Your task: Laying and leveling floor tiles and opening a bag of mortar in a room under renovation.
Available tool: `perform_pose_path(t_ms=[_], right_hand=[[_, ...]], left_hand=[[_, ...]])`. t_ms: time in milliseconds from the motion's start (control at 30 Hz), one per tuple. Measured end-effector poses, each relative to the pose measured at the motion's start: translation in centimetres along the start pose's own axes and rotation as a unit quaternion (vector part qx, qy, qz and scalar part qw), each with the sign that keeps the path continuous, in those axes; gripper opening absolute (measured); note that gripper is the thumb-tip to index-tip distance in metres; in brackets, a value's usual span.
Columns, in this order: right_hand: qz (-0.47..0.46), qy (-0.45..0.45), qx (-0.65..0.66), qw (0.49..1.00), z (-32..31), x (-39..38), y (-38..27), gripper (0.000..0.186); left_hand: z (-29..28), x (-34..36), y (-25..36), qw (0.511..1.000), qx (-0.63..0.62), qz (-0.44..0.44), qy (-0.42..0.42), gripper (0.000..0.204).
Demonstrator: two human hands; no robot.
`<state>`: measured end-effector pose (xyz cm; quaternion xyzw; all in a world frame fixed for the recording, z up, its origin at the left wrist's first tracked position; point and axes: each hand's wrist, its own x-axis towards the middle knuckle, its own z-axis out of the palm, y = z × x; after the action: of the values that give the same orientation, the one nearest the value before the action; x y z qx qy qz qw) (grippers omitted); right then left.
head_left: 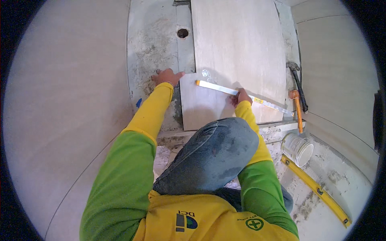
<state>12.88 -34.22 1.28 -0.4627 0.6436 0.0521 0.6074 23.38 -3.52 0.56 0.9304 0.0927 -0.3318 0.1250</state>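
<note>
Head view, left hand (168,76): lies flat on the bare grey screed floor (152,44), fingers spread, thumb reaching toward the left edge of the loose tile (237,52). Its grip holds nothing; it looks like a brace for the body.
Head view, right hand (241,96): presses down on the white straightedge (241,95), fingers curled over it near its middle. Grip closed on the straightedge, pinning it to the tile.
Straightedge: lies slantwise across the tile's near part, orange-tipped end near the notch corner on the left, far end running past the tile's right edge.
Tile: large, pale beige, lies on the screed; a rectangular notch is cut from its near-left corner. A round drain hole (182,33) sits in the screed just beyond the tile's left edge, near the floor's far edge.
Judgement, step in hand: checking or marking a line across the tile. To do it well, keep pressure straight down over the middle so neither end pivots; sight both ends before trusting the line; keep the left hand's weight off the tile so it does not shift.
Risk: the tile may rock on uneven screed.
Nearby, right edge of the floor: hammer (297,82), orange-handled tool (297,110), white bucket (297,148) tipped on its side, yellow spirit level (315,188).
Knee (213,152): in blue denim, hides the tile's near edge.
</note>
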Motion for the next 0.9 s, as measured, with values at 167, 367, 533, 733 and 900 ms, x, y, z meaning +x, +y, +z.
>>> perform_pose_path(t_ms=[167, 367, 533, 733, 900], right_hand=[[-0.027, -0.049, 0.021, 0.998, 0.5, 0.6, -3.4, 0.027], [-0.058, -0.1, 0.08, 0.99, 1.7, -3.8, -3.3, 0.027], [-0.154, -0.143, 0.009, 0.978, 2.1, -9.2, -0.3, 0.037], [-0.322, -0.138, -0.366, 0.862, 4.0, -9.4, -3.8, 0.05], [-0.376, -0.134, -0.687, 0.607, 6.2, -7.9, -3.8, 0.045]], left_hand=[[0.2, 0.0, 0.1, 1.0, 0.006, 0.002, 0.012, 0.071], [-0.1, 0.0, 0.2, 1.0, 0.009, -0.008, 0.0, 0.071], [0.1, 0.4, -0.1, 0.999, 0.034, 0.008, -0.024, 0.084], [0.0, 0.0, 0.0, 0.999, 0.036, -0.006, -0.008, 0.084], [-0.7, -0.9, 0.4, 1.0, 0.011, -0.016, -0.011, 0.082]])
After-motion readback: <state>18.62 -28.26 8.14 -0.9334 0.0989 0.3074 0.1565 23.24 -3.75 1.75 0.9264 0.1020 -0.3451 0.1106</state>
